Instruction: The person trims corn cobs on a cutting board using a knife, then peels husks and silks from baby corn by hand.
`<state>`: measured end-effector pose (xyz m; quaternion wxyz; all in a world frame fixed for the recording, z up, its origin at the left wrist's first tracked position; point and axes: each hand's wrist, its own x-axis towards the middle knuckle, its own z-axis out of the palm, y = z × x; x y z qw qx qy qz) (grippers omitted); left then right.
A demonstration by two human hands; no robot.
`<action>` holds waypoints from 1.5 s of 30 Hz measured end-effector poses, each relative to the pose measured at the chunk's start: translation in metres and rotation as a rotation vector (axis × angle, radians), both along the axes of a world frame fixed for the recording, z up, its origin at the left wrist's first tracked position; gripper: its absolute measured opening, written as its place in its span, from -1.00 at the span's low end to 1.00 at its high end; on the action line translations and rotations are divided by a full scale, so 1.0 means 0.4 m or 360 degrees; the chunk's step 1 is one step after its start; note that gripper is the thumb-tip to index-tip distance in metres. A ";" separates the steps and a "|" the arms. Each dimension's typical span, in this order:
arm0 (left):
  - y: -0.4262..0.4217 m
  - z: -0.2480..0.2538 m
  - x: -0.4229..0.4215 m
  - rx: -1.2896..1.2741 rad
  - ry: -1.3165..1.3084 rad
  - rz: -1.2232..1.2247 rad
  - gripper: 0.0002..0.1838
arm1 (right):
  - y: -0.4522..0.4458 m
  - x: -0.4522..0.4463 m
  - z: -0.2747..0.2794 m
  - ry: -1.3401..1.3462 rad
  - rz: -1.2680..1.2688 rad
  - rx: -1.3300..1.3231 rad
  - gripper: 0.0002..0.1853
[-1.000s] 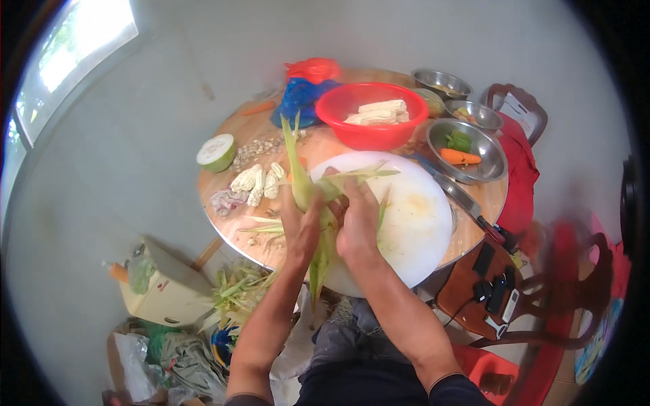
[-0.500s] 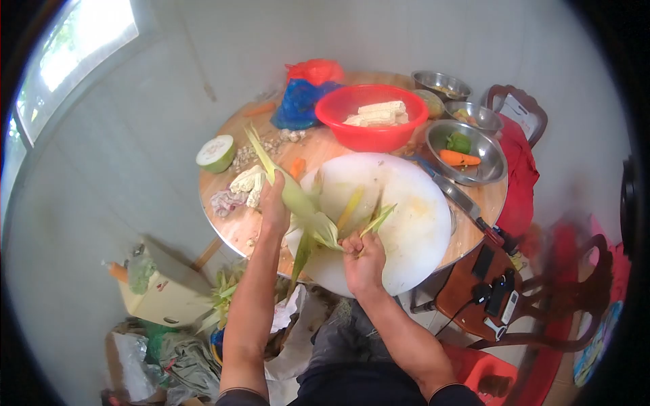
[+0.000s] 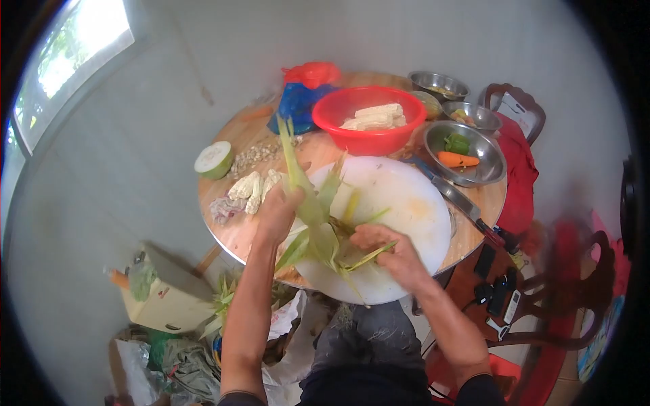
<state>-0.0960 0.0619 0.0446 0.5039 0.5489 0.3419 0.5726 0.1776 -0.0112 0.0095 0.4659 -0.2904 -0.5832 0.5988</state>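
My left hand [image 3: 279, 206] is closed round a corn ear in green husk [image 3: 313, 208], which stands tilted over the left part of the round white board [image 3: 416, 233]. Several husk leaves hang peeled back from its lower end. My right hand [image 3: 387, 245] is just right of the ear with its fingers curled and a thin strip of husk at them. Pale peeled pieces [image 3: 245, 187] lie left of my left hand. A loose yellow-green leaf [image 3: 352, 205] rests on the board behind the ear.
A red basin [image 3: 369, 142] holds pale corn ears at the back. Metal bowls stand behind right, one [image 3: 497, 164] with a carrot and green pepper. A knife [image 3: 460, 201] lies beside the board. A cut gourd [image 3: 214, 160] sits at the left edge, a bin [image 3: 159, 298] below.
My left hand has tilted the ear more upright and shifted slightly right. My right hand has moved right, and more husk leaves hang loose from the ear's lower end.
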 end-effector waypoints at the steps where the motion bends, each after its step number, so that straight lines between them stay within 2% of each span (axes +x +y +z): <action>1: -0.004 0.011 0.010 0.0002 -0.0002 -0.0010 -0.68 | 0.007 0.035 0.041 0.0063 0.0088 0.0020 -0.43; 2: -0.009 0.021 0.023 0.0050 0.0134 0.0057 -0.68 | 0.016 0.056 0.081 0.0124 0.0177 0.0041 -0.31; 3: -0.014 0.029 0.035 0.0096 0.0268 0.0127 -0.68 | 0.027 0.066 0.114 0.0119 0.0172 0.0042 -0.31; 5: -0.027 0.039 0.061 0.0128 0.0260 0.0158 -0.70 | 0.050 0.082 0.170 -0.0103 -0.0040 0.0284 -0.45; 6: -0.029 0.042 0.071 0.0162 0.0255 0.0194 -0.72 | 0.059 0.071 0.194 -0.0104 -0.0046 0.0286 -0.45; 8: -0.009 0.011 0.075 0.0177 0.0336 0.0200 -0.74 | 0.072 0.009 0.237 -0.0374 -0.0277 0.0350 -0.63; 9: -0.002 0.002 0.076 0.0191 0.0416 0.0215 -0.76 | 0.086 -0.019 0.242 -0.0368 -0.0288 0.0352 -0.63; 11: -0.022 0.023 0.097 0.0224 0.0395 0.0122 -0.73 | 0.124 -0.073 0.231 -0.0464 -0.0536 0.0641 -0.65; 14: -0.045 0.038 0.118 0.0268 0.0332 0.0032 -0.67 | 0.152 -0.112 0.226 -0.0291 -0.0646 0.0618 -0.70; 18: -0.056 0.034 0.121 0.0255 0.0305 0.0093 -0.60 | 0.164 -0.131 0.206 -0.0376 -0.0725 0.0737 -0.72; 19: -0.050 0.026 0.118 0.0252 0.0305 0.0094 -0.60 | 0.166 -0.140 0.195 -0.0232 -0.0784 0.0683 -0.75; 20: -0.039 0.009 0.113 0.0405 0.0498 0.0199 -0.59 | 0.171 -0.147 0.185 -0.0088 -0.0842 0.0628 -0.77; 21: -0.033 0.002 0.108 0.0558 0.0693 0.0303 -0.57 | 0.178 -0.149 0.175 -0.0088 -0.0840 0.0626 -0.77; 22: -0.029 -0.004 0.099 0.0555 0.0694 0.0303 -0.57 | 0.187 -0.148 0.165 -0.0077 -0.0825 0.0484 -0.78; 24: -0.021 -0.009 0.075 0.0276 0.0457 0.0186 -0.54 | 0.204 -0.141 0.138 -0.0067 -0.0809 0.0348 -0.78; 25: -0.005 -0.032 0.059 0.0278 0.0456 0.0186 -0.54 | 0.208 -0.138 0.121 0.0290 -0.0777 0.0141 -0.78; 26: 0.019 -0.063 0.041 0.0264 0.0272 0.0194 -0.53 | 0.213 -0.136 0.103 0.0646 -0.0734 -0.0066 -0.78; 27: 0.023 -0.062 0.040 0.0251 0.0088 0.0201 -0.51 | 0.206 -0.141 0.102 0.0647 -0.0731 -0.0061 -0.78; 28: 0.022 -0.070 0.046 0.0252 0.0089 0.0200 -0.51 | 0.197 -0.150 0.097 0.0810 -0.0675 -0.0093 -0.78; 30: 0.008 -0.092 0.076 -0.0057 -0.0280 0.0211 -0.45 | 0.173 -0.165 0.078 0.0973 -0.0637 -0.0150 -0.77; 31: 0.005 -0.093 0.087 -0.0075 -0.0278 0.0204 -0.45 | 0.159 -0.171 0.072 0.0936 -0.0546 -0.0156 -0.79; 32: 0.007 -0.088 0.095 0.0016 -0.0031 0.0260 -0.42 | 0.151 -0.177 0.068 0.0898 -0.0449 -0.0157 -0.81; 33: 0.009 -0.083 0.097 0.0115 0.0214 0.0319 -0.38 | 0.152 -0.188 0.065 0.0764 -0.0514 -0.0094 -0.73; 34: 0.009 -0.076 0.094 0.0113 0.0211 0.0324 -0.38 | 0.148 -0.183 0.061 0.0761 -0.0509 -0.0096 -0.73; 36: 0.010 -0.063 0.083 -0.0060 -0.0154 0.0203 -0.35 | 0.129 -0.150 0.054 0.0407 -0.0375 -0.0205 -0.66; 37: 0.016 -0.059 0.073 -0.0057 -0.0161 0.0209 -0.35 | 0.125 -0.134 0.040 0.0401 -0.0369 -0.0202 -0.66; 39: 0.017 -0.064 0.052 0.0005 -0.0452 0.0060 -0.46 | 0.113 -0.105 -0.005 -0.0317 -0.0411 0.0010 -0.59; 43: 0.021 -0.081 0.048 0.0128 -0.0365 -0.0159 -0.45 | 0.108 -0.087 -0.061 -0.0483 -0.0315 0.0100 -0.57; 45: 0.019 -0.071 0.060 0.0145 -0.0388 -0.0155 -0.45 | 0.114 -0.078 -0.059 -0.0542 -0.0078 0.0164 -0.58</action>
